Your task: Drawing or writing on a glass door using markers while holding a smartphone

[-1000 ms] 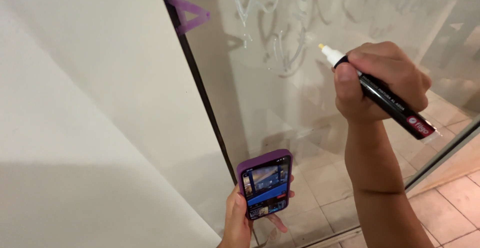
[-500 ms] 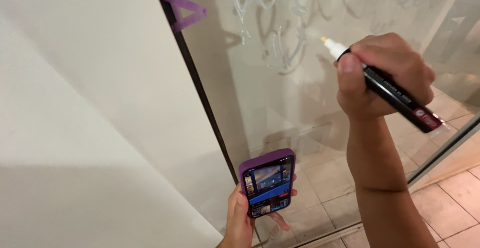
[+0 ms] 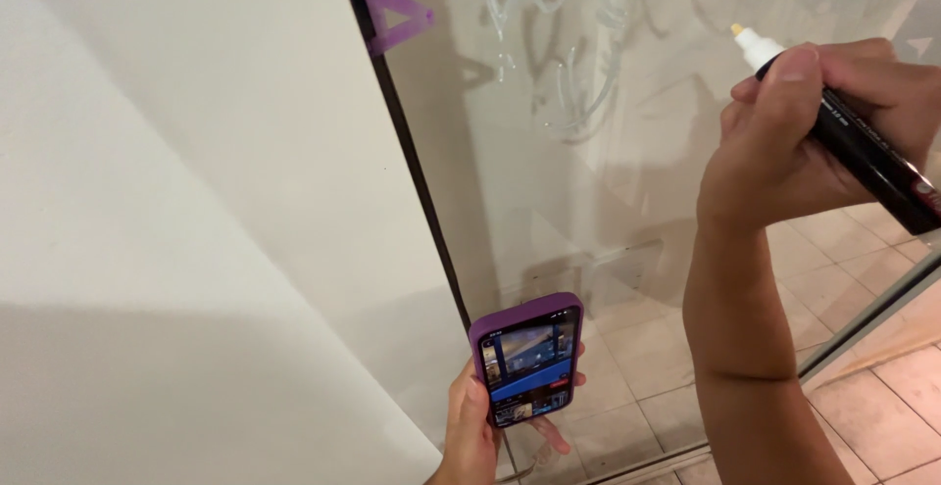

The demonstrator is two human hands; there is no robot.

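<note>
My right hand point(image 3: 814, 137) grips a black marker point(image 3: 863, 147) with a white tip, raised in front of a glass pane point(image 3: 627, 181). The tip points up and left, a short way off the glass. White marker strokes point(image 3: 569, 83) cover the pane's upper part. Low in the view, my left hand point(image 3: 475, 426) holds a phone point(image 3: 524, 358) in a purple case, its lit screen facing me, close to the glass bottom.
A plain white wall point(image 3: 176, 220) fills the left side, bounded by a thin black frame point(image 3: 407, 152). A purple triangular piece of tape point(image 3: 392, 15) sits on the frame near the top. A tiled floor point(image 3: 882, 397) lies at the lower right.
My right hand with the marker has shifted to the right and slightly up in the view. The phone stays in about the same place.
</note>
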